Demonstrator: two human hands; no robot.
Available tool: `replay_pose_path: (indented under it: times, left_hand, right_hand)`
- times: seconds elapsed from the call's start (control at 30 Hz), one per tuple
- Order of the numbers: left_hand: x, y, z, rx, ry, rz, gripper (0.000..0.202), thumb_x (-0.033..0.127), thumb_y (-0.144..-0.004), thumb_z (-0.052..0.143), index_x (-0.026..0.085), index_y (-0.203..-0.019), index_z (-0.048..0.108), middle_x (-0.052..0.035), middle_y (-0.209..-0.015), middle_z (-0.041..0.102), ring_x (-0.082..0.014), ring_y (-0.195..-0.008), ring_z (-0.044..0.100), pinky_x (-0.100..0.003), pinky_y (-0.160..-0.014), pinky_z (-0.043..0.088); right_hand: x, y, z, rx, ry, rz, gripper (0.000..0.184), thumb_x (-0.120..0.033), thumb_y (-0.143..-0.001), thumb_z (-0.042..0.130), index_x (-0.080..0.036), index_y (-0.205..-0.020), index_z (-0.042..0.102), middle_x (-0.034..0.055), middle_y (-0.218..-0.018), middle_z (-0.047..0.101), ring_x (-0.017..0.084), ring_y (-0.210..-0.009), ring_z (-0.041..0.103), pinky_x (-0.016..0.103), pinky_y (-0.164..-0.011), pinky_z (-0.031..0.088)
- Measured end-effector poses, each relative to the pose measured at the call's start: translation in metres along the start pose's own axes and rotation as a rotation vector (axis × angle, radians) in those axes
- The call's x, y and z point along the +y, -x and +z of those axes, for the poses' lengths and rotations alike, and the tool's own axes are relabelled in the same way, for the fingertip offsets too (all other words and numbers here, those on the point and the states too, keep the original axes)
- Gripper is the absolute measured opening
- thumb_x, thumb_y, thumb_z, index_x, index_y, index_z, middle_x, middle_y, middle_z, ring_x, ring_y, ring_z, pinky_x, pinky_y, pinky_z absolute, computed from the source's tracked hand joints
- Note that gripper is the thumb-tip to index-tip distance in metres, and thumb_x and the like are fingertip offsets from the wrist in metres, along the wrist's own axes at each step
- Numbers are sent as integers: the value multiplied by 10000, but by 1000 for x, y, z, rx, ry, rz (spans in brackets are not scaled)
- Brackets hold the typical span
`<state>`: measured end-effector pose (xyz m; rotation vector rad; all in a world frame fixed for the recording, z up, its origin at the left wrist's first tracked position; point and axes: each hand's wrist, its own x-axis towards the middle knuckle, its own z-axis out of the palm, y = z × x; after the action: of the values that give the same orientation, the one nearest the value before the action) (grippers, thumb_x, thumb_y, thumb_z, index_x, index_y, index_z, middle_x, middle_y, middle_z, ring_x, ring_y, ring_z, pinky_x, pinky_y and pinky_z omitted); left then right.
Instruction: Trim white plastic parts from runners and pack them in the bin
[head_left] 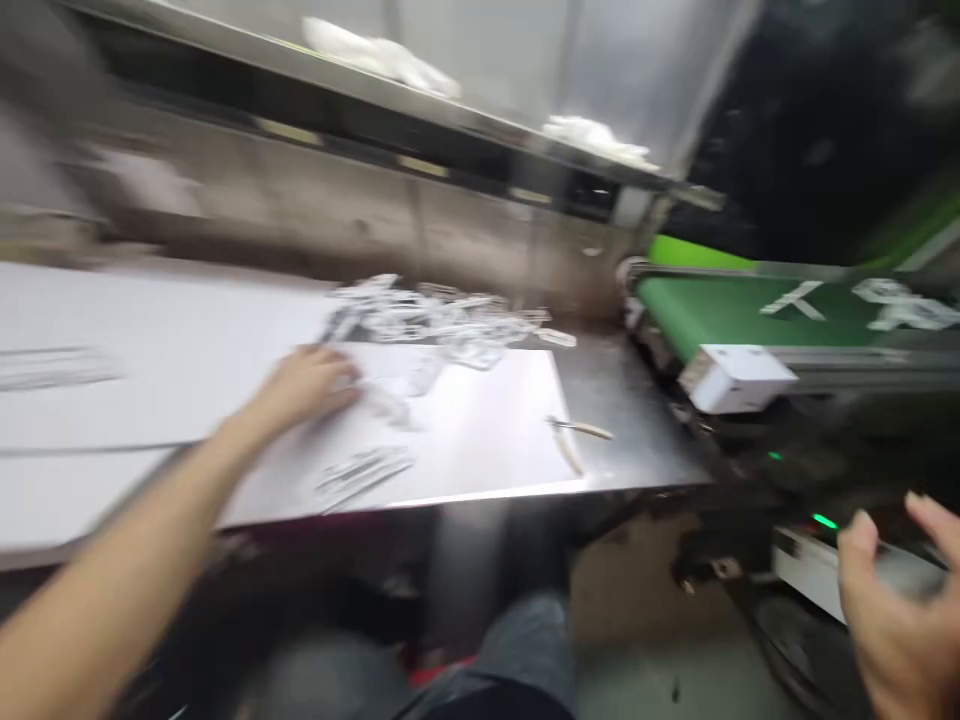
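Note:
My left hand (pixel 319 385) reaches over the white sheet (pixel 502 440) on the metal table, its fingers bent downward and smeared by motion. Whether anything is in them cannot be made out. Just to its right lies a blurred, whitish translucent piece (pixel 386 405). Beyond the hand spreads a heap of white and grey frame-like plastic parts (pixel 420 315). Closer to the front edge is a small stack of thin parts (pixel 364 475). My right hand (pixel 900 610) is at the lower right, below the conveyor, thumb and fingers apart and holding nothing visible.
Pliers with pale handles (pixel 589 430) lie at the sheet's right edge. A green conveyor belt (pixel 697 310) at right carries several white parts, with a white box (pixel 739 378) on its near side. White cloths (pixel 382 55) rest on the ledge behind. More thin parts (pixel 56 367) lie far left.

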<state>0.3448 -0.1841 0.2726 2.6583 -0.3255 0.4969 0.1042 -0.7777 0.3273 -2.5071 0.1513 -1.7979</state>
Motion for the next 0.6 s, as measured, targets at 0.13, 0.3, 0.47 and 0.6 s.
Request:
replay_pose_path:
  times: [0.13, 0.3, 0.47, 0.6]
  left_hand:
    - [-43, 33, -46, -16, -148, -76, 115, 238, -927, 637, 186, -995, 714, -124, -1256, 701, -275, -1273, 611, -510, -1208, 465]
    - [8, 43, -60, 60, -184, 31, 255, 272, -996, 551, 194, -1185, 703, -169, -1365, 621, -329, -1338, 526, -572, -1218, 442]
    - [114, 117, -41, 184, -377, 246, 189, 213, -1024, 572, 240, -1107, 739, -120, -1143, 654, -338, -1235, 531, -667, -1254, 417]
    - [167, 177, -26, 123, -276, 213, 214, 218, -1004, 646, 263, -1197, 724, -100, -1100, 659, -320, -1191, 576, -671, -1286, 424]
  right_hand:
    - [-96, 93, 46, -94, -364, 297, 488, -448, -832, 866, -372, -1307, 784, 143, -1179, 781, 459, -1106, 741, 798, -1049, 533]
    - [-220, 113, 58, -550, -995, 546, 391, -401, -920, 843, -251, -1272, 765, 87, -1039, 782, 267, -842, 780, 455, -776, 701]
    - [-256, 92, 58, -794, -1318, 482, 699, -345, -927, 868, -372, -1567, 588, 89, -1389, 709, 238, -1099, 766, 362, -864, 691]
    - [-245, 86, 48, -801, -1287, 371, 251, -189, -937, 842, -318, -1152, 835, 18, -1027, 789, 178, -888, 755, 282, -746, 635]
